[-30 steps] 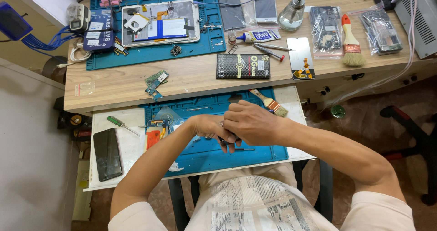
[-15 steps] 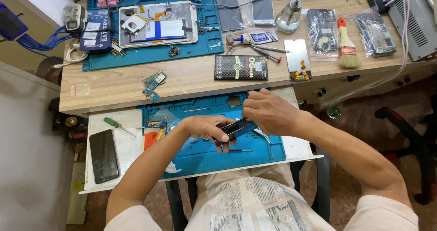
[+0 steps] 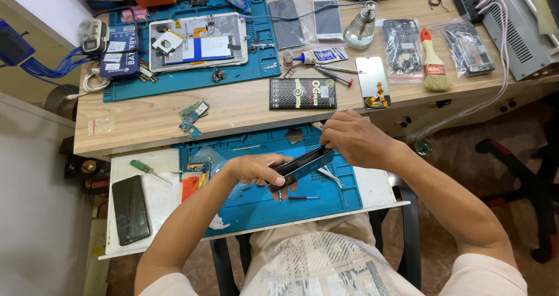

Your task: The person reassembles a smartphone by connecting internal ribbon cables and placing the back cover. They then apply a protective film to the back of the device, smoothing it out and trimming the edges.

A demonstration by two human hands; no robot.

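Both hands held 1 slim, dark, glossy phone [image 3: 304, 164] tilted above the blue rubbery mat [image 3: 326, 197]: left hand [image 3: 253, 171] clenched round its lower end, right hand [image 3: 355, 140] pinching its upper edge.

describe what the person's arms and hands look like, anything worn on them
Both hands are bare: the left hand and right hand show no gloves, rings or watch that I can make out. The forearms are uncovered to above the elbows. Short pale sleeves show at the bottom edge, from a light top over a patterned white garment.
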